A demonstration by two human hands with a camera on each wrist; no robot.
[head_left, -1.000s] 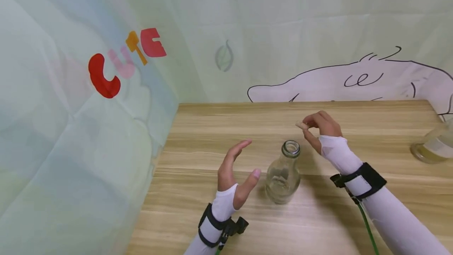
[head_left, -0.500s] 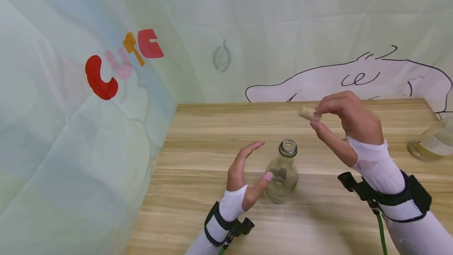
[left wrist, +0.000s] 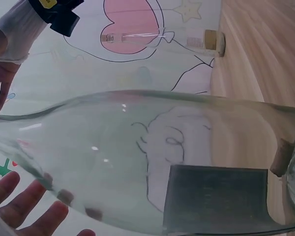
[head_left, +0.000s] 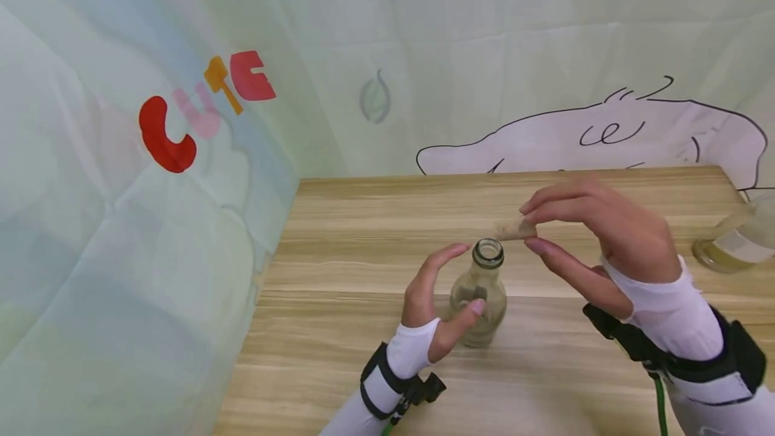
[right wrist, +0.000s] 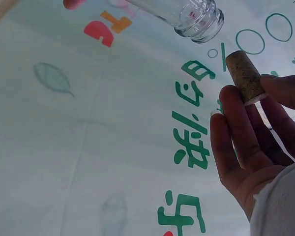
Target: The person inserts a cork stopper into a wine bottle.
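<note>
The cork stopper (head_left: 517, 229) is held aloft just beside the mouth of a clear glass bottle (head_left: 492, 293), at its 2 o'clock, not touching; the right hand (head_left: 630, 237) pinches it between thumb and fingers; the left hand (head_left: 419, 305), at the bottle's 9 o'clock, is spread in a loose curve, thumb and forefinger parted, though contact with the glass cannot be told; the work looks partway: the cork is in hand, yet the neck stands unstoppered, so seating it seems left; beneath lies a wood-grain tabletop (head_left: 357, 227); farther off, near 3 o'clock, stands a labelled bottle (head_left: 740, 245) of yellowish liquid; behind, a cloth backdrop (head_left: 454, 32) carries CUTE lettering (head_left: 206, 125) at 10 o'clock.
</note>
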